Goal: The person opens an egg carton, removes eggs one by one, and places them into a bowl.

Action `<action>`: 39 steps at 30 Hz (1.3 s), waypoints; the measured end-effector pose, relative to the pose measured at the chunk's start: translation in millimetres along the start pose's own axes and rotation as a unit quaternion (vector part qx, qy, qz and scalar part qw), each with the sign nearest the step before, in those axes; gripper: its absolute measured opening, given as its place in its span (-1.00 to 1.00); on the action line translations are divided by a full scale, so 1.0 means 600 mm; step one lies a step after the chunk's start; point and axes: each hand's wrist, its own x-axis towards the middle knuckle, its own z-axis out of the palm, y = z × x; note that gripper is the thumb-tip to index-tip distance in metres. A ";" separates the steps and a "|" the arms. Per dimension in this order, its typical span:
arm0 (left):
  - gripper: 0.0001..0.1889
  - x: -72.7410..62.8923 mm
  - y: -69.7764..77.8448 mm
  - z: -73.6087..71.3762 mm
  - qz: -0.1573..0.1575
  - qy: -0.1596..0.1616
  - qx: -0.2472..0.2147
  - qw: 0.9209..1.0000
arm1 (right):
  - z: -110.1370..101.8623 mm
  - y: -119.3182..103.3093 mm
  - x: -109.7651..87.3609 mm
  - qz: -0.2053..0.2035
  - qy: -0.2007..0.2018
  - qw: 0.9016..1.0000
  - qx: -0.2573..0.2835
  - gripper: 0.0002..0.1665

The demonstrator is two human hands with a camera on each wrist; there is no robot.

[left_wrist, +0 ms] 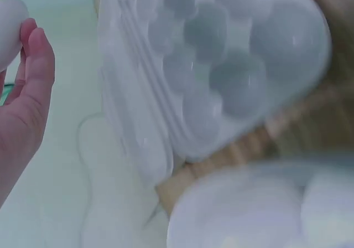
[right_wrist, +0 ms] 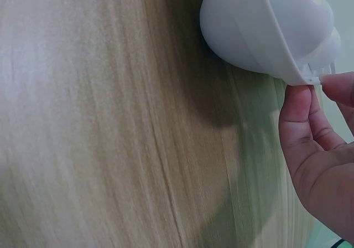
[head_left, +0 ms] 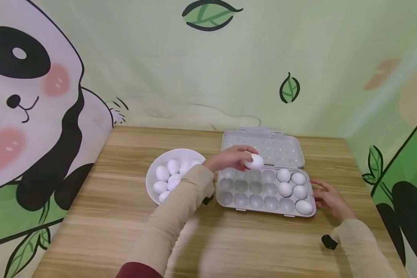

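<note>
My left hand (head_left: 231,157) holds a white egg (head_left: 254,161) in its fingertips, raised over the back of an open egg carton (head_left: 260,209). The left wrist view also has this egg (left_wrist: 10,33) at its left edge, gripped by the fingers. Several white eggs (head_left: 285,189) sit in the carton's two right-hand columns; the other cups hold none. At the carton's right end, my right hand (head_left: 331,199) pinches the rim between thumb and fingers, as the right wrist view shows (right_wrist: 315,143). The clear lid (head_left: 281,150) lies folded back toward the wall.
Left of the carton stands a white bowl (head_left: 148,179) with several white eggs (head_left: 162,173), partly covered by my left forearm. Both rest on a wood-grain table (head_left: 100,216). A printed backdrop (head_left: 160,69) with a panda and leaves rises behind the table's far edge.
</note>
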 end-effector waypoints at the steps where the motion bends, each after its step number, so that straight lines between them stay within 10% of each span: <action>1: -0.63 -0.010 0.004 -0.009 0.000 0.000 0.006 1.000 | 0.000 0.000 0.000 -0.001 -0.001 1.000 0.001 -0.43; 10: -0.61 -0.089 0.001 -0.089 0.004 0.020 0.057 0.998 | 0.001 0.000 -0.002 -0.007 -0.002 1.000 0.008 -0.50; 21: -0.56 -0.174 -0.031 -0.131 -0.031 0.029 0.184 0.982 | 0.001 0.001 -0.002 -0.005 -0.002 1.000 0.003 -0.48; 39: -0.62 -0.226 -0.086 -0.127 -0.028 0.006 0.416 0.909 | 0.003 0.000 -0.003 0.004 0.000 1.000 0.017 -0.53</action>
